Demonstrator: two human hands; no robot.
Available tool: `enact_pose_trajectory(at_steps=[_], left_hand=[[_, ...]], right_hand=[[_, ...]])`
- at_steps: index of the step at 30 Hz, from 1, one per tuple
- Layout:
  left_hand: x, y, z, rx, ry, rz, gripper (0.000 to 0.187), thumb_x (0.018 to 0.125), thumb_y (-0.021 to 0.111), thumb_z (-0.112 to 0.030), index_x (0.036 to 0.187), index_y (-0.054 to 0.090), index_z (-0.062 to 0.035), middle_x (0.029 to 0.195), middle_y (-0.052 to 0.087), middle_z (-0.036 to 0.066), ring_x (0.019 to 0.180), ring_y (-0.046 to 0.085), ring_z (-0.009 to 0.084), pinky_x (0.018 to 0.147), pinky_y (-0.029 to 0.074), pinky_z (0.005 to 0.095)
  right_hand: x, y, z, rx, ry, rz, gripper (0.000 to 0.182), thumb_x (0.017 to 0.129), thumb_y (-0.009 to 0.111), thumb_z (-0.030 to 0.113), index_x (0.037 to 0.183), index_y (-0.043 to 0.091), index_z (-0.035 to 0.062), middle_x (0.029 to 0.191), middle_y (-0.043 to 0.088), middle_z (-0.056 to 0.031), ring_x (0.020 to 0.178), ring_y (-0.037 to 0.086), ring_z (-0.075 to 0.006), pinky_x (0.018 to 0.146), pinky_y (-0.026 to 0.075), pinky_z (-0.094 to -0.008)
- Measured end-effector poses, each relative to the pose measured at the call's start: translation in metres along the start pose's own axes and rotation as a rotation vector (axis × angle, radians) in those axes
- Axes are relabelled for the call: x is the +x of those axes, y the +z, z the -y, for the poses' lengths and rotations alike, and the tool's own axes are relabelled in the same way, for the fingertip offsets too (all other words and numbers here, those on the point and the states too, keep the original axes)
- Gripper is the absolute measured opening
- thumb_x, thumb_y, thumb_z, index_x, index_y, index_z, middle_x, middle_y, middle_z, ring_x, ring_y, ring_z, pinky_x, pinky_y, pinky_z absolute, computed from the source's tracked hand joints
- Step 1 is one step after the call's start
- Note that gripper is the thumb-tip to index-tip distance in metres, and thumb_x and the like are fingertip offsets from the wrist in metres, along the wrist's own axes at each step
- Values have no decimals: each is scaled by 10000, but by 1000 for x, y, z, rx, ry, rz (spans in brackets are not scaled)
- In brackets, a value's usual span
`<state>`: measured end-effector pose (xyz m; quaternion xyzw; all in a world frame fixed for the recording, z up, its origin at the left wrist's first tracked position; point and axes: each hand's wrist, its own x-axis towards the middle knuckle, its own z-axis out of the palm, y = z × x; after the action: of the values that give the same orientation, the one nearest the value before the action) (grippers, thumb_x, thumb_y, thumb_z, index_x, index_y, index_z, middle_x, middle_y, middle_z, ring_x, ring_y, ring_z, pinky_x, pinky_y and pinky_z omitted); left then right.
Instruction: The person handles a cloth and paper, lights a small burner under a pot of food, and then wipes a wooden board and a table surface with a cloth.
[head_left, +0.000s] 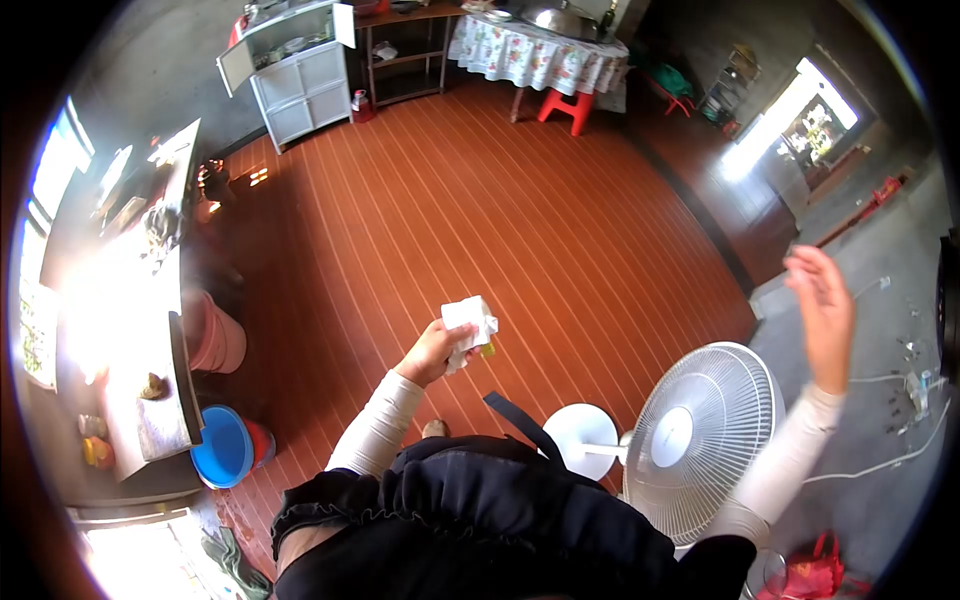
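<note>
In my left hand (432, 352), closed near the middle of the view, is a white folded tissue (466, 314). A small yellow-green bit (487, 350) shows at its lower edge; I cannot make out what that is. My right hand (822, 310) is raised at the right, near the grey wall, with its fingers stretched upward and slightly bent. Nothing shows in it. Below that hand and beside my right forearm stands a white floor fan (672, 437) on a round base (580, 442).
A counter (150, 420) runs along the left, with a pink bucket (215, 335) and a blue bucket (222, 447) by it. At the back are a white cabinet (300, 90), a cloth-covered table (540, 50) and a red stool (566, 110). White cables (880, 465) hang at the right wall.
</note>
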<state>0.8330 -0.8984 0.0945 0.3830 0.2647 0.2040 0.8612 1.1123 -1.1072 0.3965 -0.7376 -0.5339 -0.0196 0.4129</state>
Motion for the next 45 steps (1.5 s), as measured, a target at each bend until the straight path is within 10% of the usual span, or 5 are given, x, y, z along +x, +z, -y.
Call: enact_pose_trajectory(at_steps=[6,12,30,42,45], left_hand=[[-19,-33,-54,-5,64,-19,204,821,501,-145,962,523,0,774,575,64,618,547,116,517,450,223],[-17,-58,-70,36,45,-47,200,810,539,-172,940,542,-20,736,578,48,592,538,110,502,439,219],[259,-32,-144,511,-156,-239,278,830,528,-276,818,573,-1,624,548,43,477,490,96,432,399,230],[420,-85,-233,496,-171,-170,223,817,557,-254,810,587,-34,585,537,7,496,495,65,435,375,197],[469,-109,-268,336,37,-294,199,819,550,-212,829,575,-14,612,539,-13,487,470,52,453,376,197]], right_hand=[[10,236,-10,202,-133,444,219,810,571,195,943,566,22,806,615,-90,712,598,-144,606,471,-251],[-47,400,-29,1134,411,733,242,859,484,115,1079,489,14,967,565,-42,850,566,-137,727,478,-267],[172,442,-211,1367,618,582,211,783,539,123,954,421,86,747,498,-22,645,508,-119,619,434,-258],[367,535,-262,1132,503,1078,201,811,582,201,916,542,33,640,502,26,510,463,-54,457,377,-182],[426,580,-273,1135,449,732,202,817,563,212,882,567,21,654,536,-4,513,496,-73,459,413,-199]])
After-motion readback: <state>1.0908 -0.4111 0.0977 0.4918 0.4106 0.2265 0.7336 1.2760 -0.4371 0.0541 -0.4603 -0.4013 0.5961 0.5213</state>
